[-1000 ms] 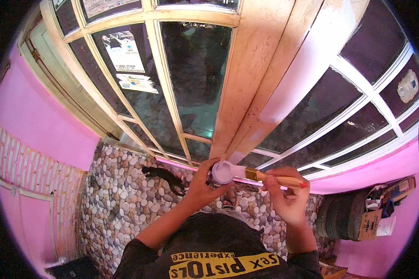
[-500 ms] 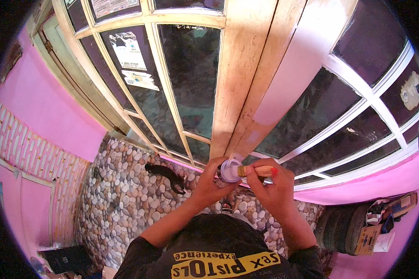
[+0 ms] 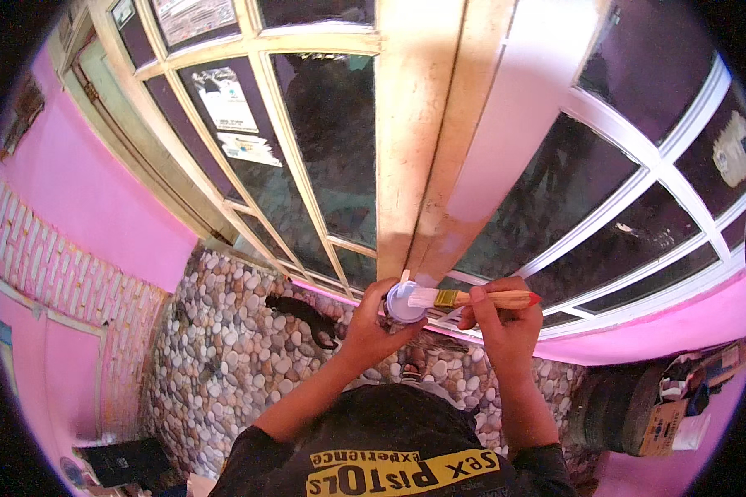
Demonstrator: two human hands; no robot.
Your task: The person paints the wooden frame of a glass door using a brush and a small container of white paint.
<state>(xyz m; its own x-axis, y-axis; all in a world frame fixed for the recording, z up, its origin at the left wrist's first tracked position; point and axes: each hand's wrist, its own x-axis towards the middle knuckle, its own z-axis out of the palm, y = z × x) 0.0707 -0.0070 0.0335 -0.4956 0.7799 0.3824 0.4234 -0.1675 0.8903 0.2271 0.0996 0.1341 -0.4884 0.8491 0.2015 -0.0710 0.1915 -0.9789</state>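
Note:
My left hand (image 3: 371,330) is wrapped round a small round paint can (image 3: 402,309) with white paint in it, held in front of my body. A flat stick (image 3: 405,277) pokes up at its far rim. My right hand (image 3: 501,317) grips the wooden handle of a paintbrush (image 3: 447,298), which has a red tip, a gold-coloured band and bristles coated in white. The bristles lie over the can's right rim. Just beyond stands a wooden post (image 3: 427,166), its right side partly coated white (image 3: 514,124).
Left of the post is a bare-wood window frame (image 3: 261,91); to its right, a white-painted frame (image 3: 613,219). A black cat (image 3: 304,319) is on the pebble-patterned floor (image 3: 224,364). Stacked tyres (image 3: 617,406) and a cardboard box (image 3: 661,427) stand at the right.
The paintbrush has come up out of the can and moved right, so its white bristles now show at the rim. My left hand keeps its hold on the can.

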